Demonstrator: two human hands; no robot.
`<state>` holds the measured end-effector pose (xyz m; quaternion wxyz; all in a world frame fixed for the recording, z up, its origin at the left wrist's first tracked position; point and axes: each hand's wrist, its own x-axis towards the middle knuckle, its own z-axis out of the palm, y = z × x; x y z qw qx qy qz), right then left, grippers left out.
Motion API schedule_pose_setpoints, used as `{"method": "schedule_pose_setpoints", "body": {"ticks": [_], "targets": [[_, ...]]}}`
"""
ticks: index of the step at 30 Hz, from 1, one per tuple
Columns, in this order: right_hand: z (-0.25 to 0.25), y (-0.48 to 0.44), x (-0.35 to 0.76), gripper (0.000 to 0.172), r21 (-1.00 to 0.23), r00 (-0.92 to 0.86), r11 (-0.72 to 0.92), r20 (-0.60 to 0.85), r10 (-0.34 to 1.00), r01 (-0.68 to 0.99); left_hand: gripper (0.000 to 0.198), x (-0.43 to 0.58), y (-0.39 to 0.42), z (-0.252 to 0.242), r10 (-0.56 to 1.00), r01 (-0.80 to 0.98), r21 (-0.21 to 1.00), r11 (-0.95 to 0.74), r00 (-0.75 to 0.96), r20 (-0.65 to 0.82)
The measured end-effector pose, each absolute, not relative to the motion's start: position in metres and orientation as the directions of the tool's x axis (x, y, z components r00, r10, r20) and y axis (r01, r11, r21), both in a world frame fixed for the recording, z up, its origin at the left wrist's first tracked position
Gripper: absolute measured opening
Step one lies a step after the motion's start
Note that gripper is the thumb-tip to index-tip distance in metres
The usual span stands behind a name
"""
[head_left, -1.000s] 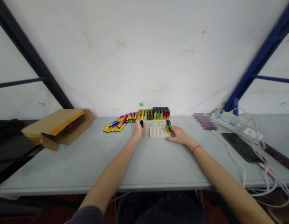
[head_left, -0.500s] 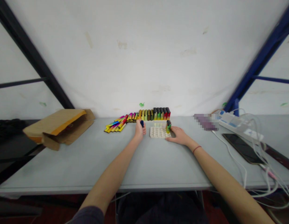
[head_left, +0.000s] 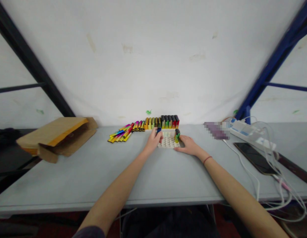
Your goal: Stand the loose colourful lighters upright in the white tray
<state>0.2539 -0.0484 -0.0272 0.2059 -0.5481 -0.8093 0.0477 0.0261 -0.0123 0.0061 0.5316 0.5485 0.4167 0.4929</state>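
My left hand (head_left: 152,142) is shut on a blue lighter (head_left: 159,131), holding it upright above the left part of a white holed tray (head_left: 169,142). My right hand (head_left: 189,146) lies against the tray's right edge, fingers together, next to a small cluster of lighters (head_left: 177,135) standing in the tray. Behind the tray stands a long row of colourful lighters (head_left: 163,122). A fanned pile of shiny lighters (head_left: 121,134) lies further left, beyond reach of neither hand's fingertips touching it.
A flattened cardboard mailer (head_left: 56,140) lies at the left of the grey table (head_left: 94,178). On the right are a pixelated object (head_left: 216,130), a white power strip (head_left: 245,132), a dark phone (head_left: 253,158) and tangled white cables. Dark and blue frame posts rise on both sides.
My left hand has moved right with the blue lighter, from beside the tray to above its left part. My right hand has stayed at the tray's edge.
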Motion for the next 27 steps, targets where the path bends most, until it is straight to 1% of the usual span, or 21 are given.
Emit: {"method": "schedule_pose_setpoints", "body": {"ticks": [3,5,7,11,15,19,21,23,25,27], "targets": [[-0.027,-0.048,0.254,0.058,-0.316,-0.324,0.412,0.295,0.899,0.854,0.028,0.037,-0.023,0.004,0.914,0.017,0.942,-0.336,0.246,0.322],[-0.027,-0.049,0.254,0.056,-0.326,-0.328,0.419,0.299,0.896,0.848,0.025,0.044,-0.028,0.003,0.875,0.092,0.894,-0.438,0.273,0.4],[-0.026,-0.049,0.253,0.055,-0.326,-0.328,0.421,0.303,0.895,0.847,0.024,0.048,-0.03,0.001,0.854,0.125,0.874,-0.47,0.315,0.414],[-0.026,-0.049,0.253,0.054,-0.317,-0.331,0.427,0.312,0.89,0.847,0.021,0.055,-0.031,-0.005,0.823,0.107,0.865,-0.489,0.384,0.418],[-0.027,-0.049,0.253,0.054,-0.328,-0.334,0.432,0.315,0.888,0.84,0.018,0.06,-0.031,-0.008,0.796,0.182,0.821,-0.541,0.424,0.431],[-0.027,-0.049,0.254,0.051,-0.346,-0.321,0.419,0.307,0.896,0.84,0.033,0.064,-0.031,-0.01,0.82,0.214,0.826,-0.522,0.391,0.417],[-0.027,-0.049,0.254,0.049,-0.351,-0.319,0.418,0.307,0.897,0.838,0.035,0.064,-0.031,-0.01,0.82,0.24,0.813,-0.53,0.389,0.42],[-0.027,-0.049,0.255,0.05,-0.352,-0.323,0.421,0.305,0.896,0.836,0.028,0.064,-0.033,-0.008,0.781,0.298,0.745,-0.596,0.429,0.453],[-0.028,-0.048,0.255,0.051,-0.347,-0.331,0.427,0.304,0.894,0.835,0.023,0.062,-0.036,-0.004,0.715,0.361,0.63,-0.688,0.489,0.5],[-0.028,-0.047,0.255,0.053,-0.344,-0.334,0.432,0.308,0.891,0.834,0.025,0.059,-0.037,0.001,0.648,0.408,0.506,-0.76,0.543,0.535]]}}
